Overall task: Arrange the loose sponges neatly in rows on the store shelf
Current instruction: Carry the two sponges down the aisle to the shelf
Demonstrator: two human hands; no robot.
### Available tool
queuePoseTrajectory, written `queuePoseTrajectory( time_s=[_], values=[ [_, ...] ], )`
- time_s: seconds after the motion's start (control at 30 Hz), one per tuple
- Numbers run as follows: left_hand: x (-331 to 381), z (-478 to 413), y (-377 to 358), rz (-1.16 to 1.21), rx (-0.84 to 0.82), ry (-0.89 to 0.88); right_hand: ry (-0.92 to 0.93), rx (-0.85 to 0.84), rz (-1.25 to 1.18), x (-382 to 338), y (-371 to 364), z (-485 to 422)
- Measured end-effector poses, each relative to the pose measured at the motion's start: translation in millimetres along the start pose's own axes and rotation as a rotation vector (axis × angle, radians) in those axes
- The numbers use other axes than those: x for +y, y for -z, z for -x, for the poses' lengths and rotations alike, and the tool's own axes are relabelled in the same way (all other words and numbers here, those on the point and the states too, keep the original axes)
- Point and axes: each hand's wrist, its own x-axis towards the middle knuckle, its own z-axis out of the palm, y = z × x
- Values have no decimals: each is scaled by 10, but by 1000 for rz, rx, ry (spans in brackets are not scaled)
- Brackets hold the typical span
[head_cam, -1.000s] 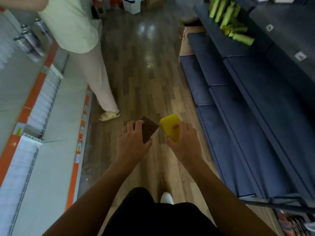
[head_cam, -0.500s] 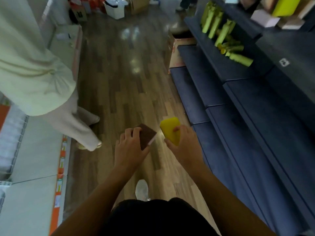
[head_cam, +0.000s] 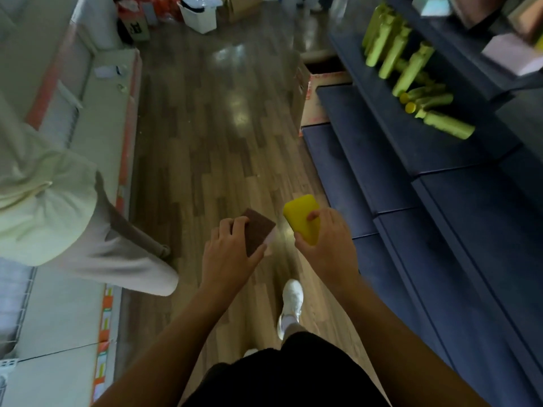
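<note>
Wood-plank aisle floor (head_cam: 205, 142), dark blue store shelving (head_cam: 440, 230) at right. Left hand (head_cam: 232, 254) grips brown-faced rectangular scouring sponge (head_cam: 258, 230); right hand (head_cam: 329, 245) grips yellow rounded foam sponge (head_cam: 301, 215). Both over the floor, mid-carry. Next: reach shelf, set them aligned.

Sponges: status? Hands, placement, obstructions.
Left hand grips brown sponge; right hand grips yellow sponge. Both over aisle floor, neither shelved yet. Another person close on the left; blue shelf to the right.
</note>
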Motion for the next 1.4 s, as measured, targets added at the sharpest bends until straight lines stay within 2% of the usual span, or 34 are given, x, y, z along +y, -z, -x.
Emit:
queuePoseTrajectory(
  time_s=[0.23, 0.4, 0.8, 0.97, 1.13, 1.27, 1.4],
  values=[
    [214, -1184, -15, -18, 36, 24, 24, -47, -23, 145, 10, -1254],
    [342, -1823, -31, -34, 74, 36, 104, -38, -13, 153, 140, -1929],
    [402, -3489, -224, -14, -26, -134, -31, 57, -20, 241, 78, -3192],
    [586, -4357, -288, 17, -138, -308, -241, 133, -18, 206, 163, -3689],
    [958, -5011, -404, 49, -241, -524, -444, 308, 43, 374, 324, -3866],
    [1418, -5111, -622, 62, -317, -753, -658, 488, 77, 543, 481, -3634],
    [1907, -4832, -860, 45, -434, -1017, -874, 630, 137, 633, 643, -3125]
  ],
)
